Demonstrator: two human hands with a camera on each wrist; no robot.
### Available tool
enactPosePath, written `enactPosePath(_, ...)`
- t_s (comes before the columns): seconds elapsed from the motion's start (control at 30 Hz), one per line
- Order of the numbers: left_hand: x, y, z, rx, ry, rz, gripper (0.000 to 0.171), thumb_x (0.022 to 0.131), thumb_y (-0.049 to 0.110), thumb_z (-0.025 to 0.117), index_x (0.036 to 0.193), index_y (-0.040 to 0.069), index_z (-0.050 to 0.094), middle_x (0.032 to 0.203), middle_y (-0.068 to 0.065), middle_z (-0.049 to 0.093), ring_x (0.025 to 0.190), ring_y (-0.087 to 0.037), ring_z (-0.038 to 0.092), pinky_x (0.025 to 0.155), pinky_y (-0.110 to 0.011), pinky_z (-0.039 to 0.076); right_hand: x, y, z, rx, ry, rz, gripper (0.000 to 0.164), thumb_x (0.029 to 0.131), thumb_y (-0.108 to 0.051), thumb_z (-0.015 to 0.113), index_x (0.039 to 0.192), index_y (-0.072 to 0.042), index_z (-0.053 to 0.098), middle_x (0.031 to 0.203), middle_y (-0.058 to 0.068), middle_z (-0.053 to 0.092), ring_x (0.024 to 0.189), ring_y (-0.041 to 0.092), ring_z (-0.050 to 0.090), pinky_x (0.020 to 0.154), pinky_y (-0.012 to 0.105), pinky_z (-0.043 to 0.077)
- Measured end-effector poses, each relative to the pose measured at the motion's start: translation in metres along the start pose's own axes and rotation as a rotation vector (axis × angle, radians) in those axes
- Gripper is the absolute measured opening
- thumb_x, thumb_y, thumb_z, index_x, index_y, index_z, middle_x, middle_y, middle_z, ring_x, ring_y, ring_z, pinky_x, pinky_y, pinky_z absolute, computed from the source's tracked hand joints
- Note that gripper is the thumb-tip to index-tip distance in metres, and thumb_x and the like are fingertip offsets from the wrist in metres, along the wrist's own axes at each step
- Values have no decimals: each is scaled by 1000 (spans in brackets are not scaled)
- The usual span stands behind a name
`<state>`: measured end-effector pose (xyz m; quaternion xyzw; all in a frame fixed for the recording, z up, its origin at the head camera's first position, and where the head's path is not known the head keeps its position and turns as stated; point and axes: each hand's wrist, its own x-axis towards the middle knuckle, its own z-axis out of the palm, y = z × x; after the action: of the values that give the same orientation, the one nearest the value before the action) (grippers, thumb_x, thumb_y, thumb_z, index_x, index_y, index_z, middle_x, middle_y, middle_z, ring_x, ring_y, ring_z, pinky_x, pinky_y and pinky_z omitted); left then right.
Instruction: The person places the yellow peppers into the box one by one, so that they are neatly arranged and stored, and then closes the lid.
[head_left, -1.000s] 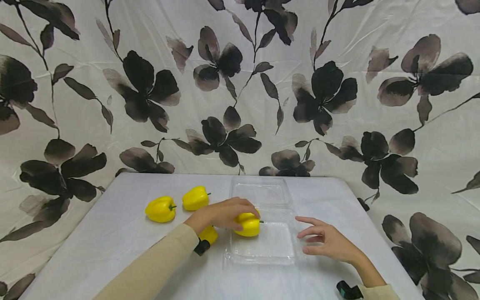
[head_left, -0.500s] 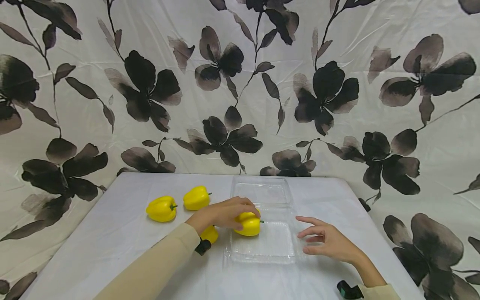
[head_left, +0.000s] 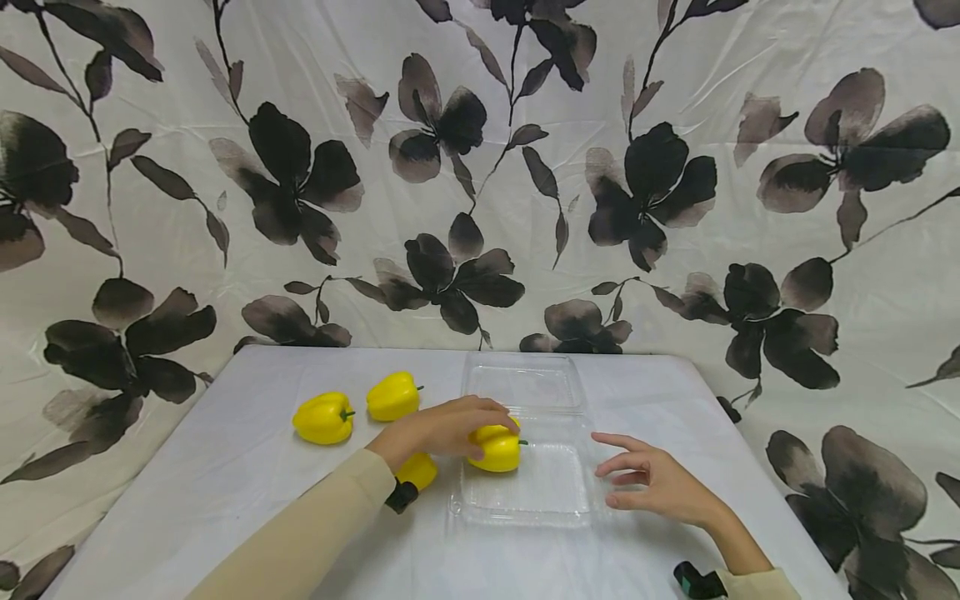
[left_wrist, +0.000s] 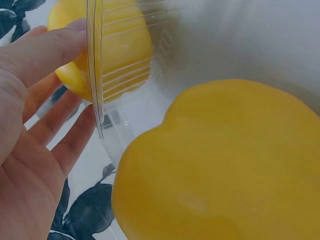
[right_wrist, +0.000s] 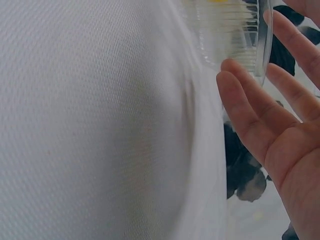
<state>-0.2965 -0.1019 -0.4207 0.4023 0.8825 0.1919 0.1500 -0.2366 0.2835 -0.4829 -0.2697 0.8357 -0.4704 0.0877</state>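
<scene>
A yellow bell pepper (head_left: 498, 455) with a green stem sits in the left back part of a clear plastic clamshell container (head_left: 528, 518), whose lid (head_left: 523, 385) lies folded back. My left hand (head_left: 450, 427) holds this pepper from above, thumb on the near side and fingers over the far side. In the left wrist view the held pepper (left_wrist: 122, 45) shows through the ribbed container wall. Just right of the container, my right hand (head_left: 656, 483) hovers with relaxed, spread fingers and nothing in it. The right wrist view shows its fingertips near the container's rim (right_wrist: 264, 45).
Two more yellow bell peppers (head_left: 323, 418) (head_left: 393, 397) lie at the back left of the white-covered table (head_left: 202, 483). Another pepper (head_left: 418, 472) is partly hidden under my left wrist, and looms large in the left wrist view. Behind the table hangs a floral cloth (head_left: 555, 208).
Almost nothing differs. My left hand keeps its hold on the pepper, its wrist shifting only slightly. The right hand stays where it was.
</scene>
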Motion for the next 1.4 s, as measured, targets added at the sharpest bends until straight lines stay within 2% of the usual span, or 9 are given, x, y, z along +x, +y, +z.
enactPosePath(0.23,-5,-3,-3,8,30,-9,63,97,11,79,151,35,56,166,-1,44,155,-25,37,126,-55,34,0,0,0,3,-5,-8,30,90,-14,86,119,-8,80,164,18,45,131,35,63,100,38,60)
enactPosePath(0.43,-22,-8,-18,8,79,-10,62,98,16,78,153,32,55,166,1,44,155,-25,37,125,-56,33,0,-1,0,8,-9,-13,30,91,-14,86,119,-7,79,164,19,44,132,29,63,101,40,59)
enactPosePath(0.53,-36,-14,-26,15,106,-26,63,98,17,79,154,32,54,166,1,44,155,-26,37,125,-58,34,0,-1,0,11,-11,-16,29,91,-14,85,119,-7,79,164,20,43,131,25,64,101,40,59)
enactPosePath(0.77,-72,-35,-46,16,182,-94,66,95,17,81,153,33,54,164,1,46,152,-31,40,121,-62,37,1,-2,0,9,-13,-13,30,91,-14,85,119,-7,79,164,20,43,132,30,63,101,41,59)
enactPosePath(1.0,-116,-64,-59,32,274,-138,67,93,18,84,153,29,56,162,-4,50,150,-38,42,119,-71,34,0,-2,0,11,-15,-23,29,91,-15,85,119,-8,79,163,21,43,127,13,65,100,38,60)
enactPosePath(1.2,-146,-88,-62,50,272,-231,68,92,20,84,153,28,55,161,-5,50,149,-40,42,118,-72,34,0,-2,0,25,-15,-30,28,92,-14,85,119,-8,79,163,26,42,129,20,65,99,35,60)
enactPosePath(1.4,-168,-108,-60,6,265,-303,68,91,20,85,152,28,56,162,-9,49,149,-44,41,116,-75,33,1,-1,0,23,-19,-28,28,92,-14,85,119,-8,79,163,23,43,126,10,64,100,37,60)
